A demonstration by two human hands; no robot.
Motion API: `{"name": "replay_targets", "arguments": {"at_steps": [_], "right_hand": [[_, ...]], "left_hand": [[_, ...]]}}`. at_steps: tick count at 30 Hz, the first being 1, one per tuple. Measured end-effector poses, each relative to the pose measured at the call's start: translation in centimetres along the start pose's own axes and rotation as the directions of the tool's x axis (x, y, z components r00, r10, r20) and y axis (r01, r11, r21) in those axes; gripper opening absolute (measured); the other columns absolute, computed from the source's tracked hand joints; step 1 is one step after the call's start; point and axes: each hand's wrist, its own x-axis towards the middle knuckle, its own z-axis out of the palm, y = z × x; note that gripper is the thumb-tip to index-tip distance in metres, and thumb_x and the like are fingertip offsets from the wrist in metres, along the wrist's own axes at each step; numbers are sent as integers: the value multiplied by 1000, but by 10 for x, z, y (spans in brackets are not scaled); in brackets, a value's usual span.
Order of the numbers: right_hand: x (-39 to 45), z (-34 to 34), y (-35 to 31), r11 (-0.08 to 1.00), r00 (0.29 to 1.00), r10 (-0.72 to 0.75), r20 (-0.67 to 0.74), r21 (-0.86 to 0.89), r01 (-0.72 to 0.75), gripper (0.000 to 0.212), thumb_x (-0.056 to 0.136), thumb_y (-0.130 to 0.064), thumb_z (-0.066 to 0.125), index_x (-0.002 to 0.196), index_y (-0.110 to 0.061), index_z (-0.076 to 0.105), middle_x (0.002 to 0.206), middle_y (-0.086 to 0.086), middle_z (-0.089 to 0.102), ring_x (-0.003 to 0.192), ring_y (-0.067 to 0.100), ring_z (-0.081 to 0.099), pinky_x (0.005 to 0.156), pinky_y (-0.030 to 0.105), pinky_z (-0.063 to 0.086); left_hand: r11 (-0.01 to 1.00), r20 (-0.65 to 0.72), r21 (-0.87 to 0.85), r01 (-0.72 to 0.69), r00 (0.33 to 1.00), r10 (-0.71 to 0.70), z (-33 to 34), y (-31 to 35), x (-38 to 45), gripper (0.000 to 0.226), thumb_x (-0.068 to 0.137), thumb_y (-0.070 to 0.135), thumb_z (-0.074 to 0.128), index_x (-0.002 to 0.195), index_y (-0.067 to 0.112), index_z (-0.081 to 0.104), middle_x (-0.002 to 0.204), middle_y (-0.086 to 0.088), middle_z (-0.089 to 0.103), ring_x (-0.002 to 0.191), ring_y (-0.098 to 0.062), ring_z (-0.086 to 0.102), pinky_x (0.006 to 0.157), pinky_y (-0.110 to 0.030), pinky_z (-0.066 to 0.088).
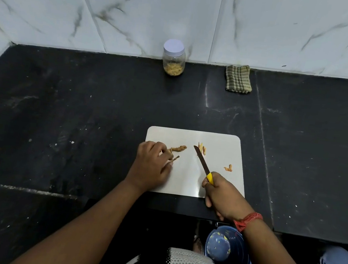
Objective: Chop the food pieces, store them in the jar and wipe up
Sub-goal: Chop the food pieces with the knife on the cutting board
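Jar (174, 58) w/ white lid stands at back wall, folded checked cloth (238, 78) to its right, blue bin (228, 249) below counter edge. Cutting board (189, 177) near front holds food pieces (178, 148). Left hand (152, 164) pinches one piece on board; right hand (223, 195) grips knife (203, 164), blade angled fwd-left, tip just beside chopped bits (202, 149).

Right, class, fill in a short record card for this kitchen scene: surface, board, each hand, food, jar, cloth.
surface: black stone counter against a marbled wall
board: pale cutting board, near the front edge
left hand: left hand pinches a thin food piece on the board
right hand: right hand grips a yellow-handled knife, blade over the board
food: cut pieces lie scattered on the board
jar: lidded clear jar, partly filled, by the wall
cloth: folded checked cloth, right of the jar
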Motion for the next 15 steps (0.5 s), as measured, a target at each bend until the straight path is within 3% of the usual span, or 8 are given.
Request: {"name": "replay_targets", "arguments": {"at_steps": [5,10,15], "right_hand": [[4,3,-8,1000,1000,-16,6,-9,16,13,101,-22,34,97,-18,46,63,6,60,30,13,38,37,21,34],[5,5,-9,1000,1000,-8,2,-8,8,13,101,-22,35,98,-18,47,62,5,60,31,13,38,36,21,35],[5,5,-7,1000,1000,-1,-5,-1,1,13,101,-21,35,98,-18,47,62,5,60,30,11,37,36,20,34]], "left_hand": [[985,91,122,126,986,-137,2,17,3,16,85,34,64,89,19,69,102,1,55,94,-22,48,88,-44,38],[935,150,178,307,930,-335,4,35,12,19,88,34,61,91,18,71,105,0,54,98,-22,47,85,-40,37],[948,200,141,286,930,-310,6,55,23,28,98,37,52,104,17,71,116,0,54,106,-20,46,91,-40,38]]}}
